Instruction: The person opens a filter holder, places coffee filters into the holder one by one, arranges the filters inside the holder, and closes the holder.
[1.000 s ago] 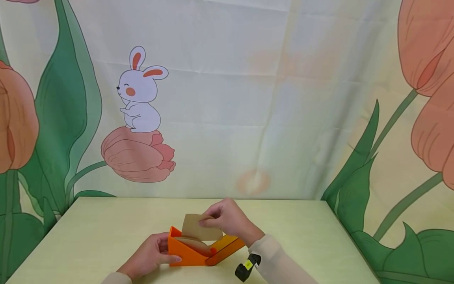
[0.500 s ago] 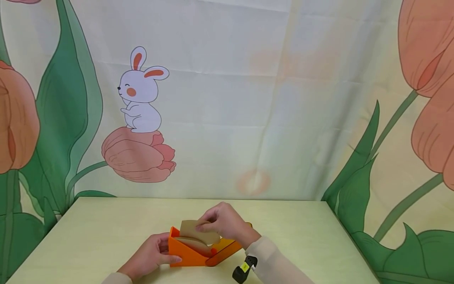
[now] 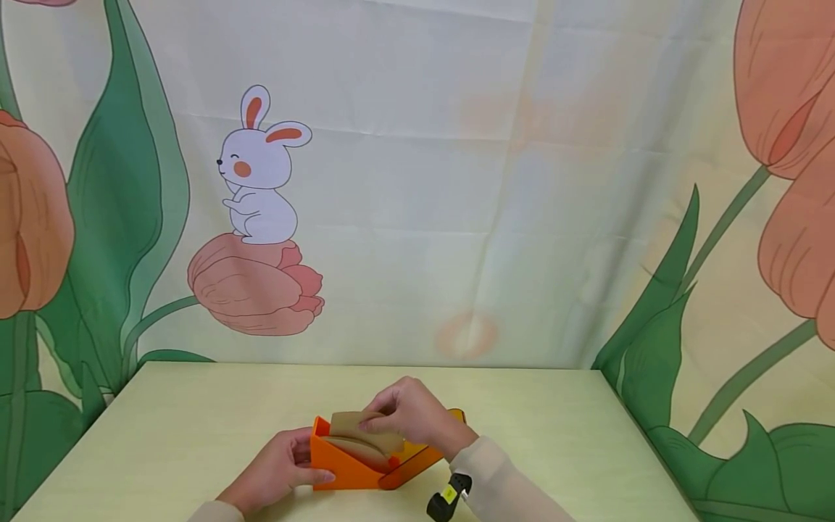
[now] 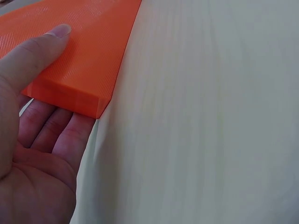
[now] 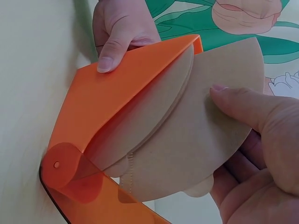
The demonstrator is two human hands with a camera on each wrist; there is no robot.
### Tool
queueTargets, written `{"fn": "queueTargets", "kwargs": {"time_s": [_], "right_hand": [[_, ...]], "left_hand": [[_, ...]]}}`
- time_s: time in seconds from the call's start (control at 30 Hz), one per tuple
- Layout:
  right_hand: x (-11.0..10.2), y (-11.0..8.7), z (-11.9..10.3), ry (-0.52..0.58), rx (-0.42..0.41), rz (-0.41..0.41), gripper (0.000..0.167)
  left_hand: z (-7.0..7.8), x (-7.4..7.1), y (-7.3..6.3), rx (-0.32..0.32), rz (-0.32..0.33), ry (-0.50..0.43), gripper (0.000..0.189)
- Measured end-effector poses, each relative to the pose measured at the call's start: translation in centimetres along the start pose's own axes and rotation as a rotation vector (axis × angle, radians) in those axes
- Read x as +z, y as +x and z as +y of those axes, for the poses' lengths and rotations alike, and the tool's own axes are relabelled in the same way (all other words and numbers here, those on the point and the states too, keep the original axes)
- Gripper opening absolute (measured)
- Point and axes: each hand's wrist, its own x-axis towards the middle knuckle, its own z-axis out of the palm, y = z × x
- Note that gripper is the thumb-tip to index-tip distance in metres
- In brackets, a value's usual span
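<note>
An orange coffee filter holder [image 3: 342, 471] stands on the table, its hinged see-through orange lid [image 5: 128, 203] swung open to the right. My left hand [image 3: 277, 467] grips the holder's left end, thumb on the front wall and fingers behind, as the left wrist view also shows. Inside lean brown paper coffee filters [image 5: 145, 121]. Between the thumb and fingers of my right hand [image 3: 417, 417], another brown coffee filter [image 5: 187, 135] with a crimped seam is pinched. It sits behind the others, its lower part inside the holder's opening. How many filters the holder contains I cannot tell.
The pale table [image 3: 228, 406] reaches back to a hanging cloth [image 3: 404, 217] printed with tulips and a rabbit. A small black device [image 3: 446, 499] with a yellow label is at my right wrist, near the lid.
My right hand has moved down and slightly left, lowering the pinched coffee filter deeper behind the others in the holder. My left hand and the holder have stayed in place.
</note>
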Motion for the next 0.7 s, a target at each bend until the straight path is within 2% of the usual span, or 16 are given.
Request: {"fn": "queueTargets", "kwargs": {"time_s": [0.33,0.7], "right_hand": [[0.53,0.07,0.24,-0.041,0.003,-0.062,0.004],[0.94,-0.23,-0.05,-0.085,0.038,-0.129,0.014]], "left_hand": [[-0.10,-0.01,-0.01,-0.001,-0.003,-0.005,0.068],[-0.36,-0.06,0.09,0.025,-0.008,-0.028,0.068]]}}
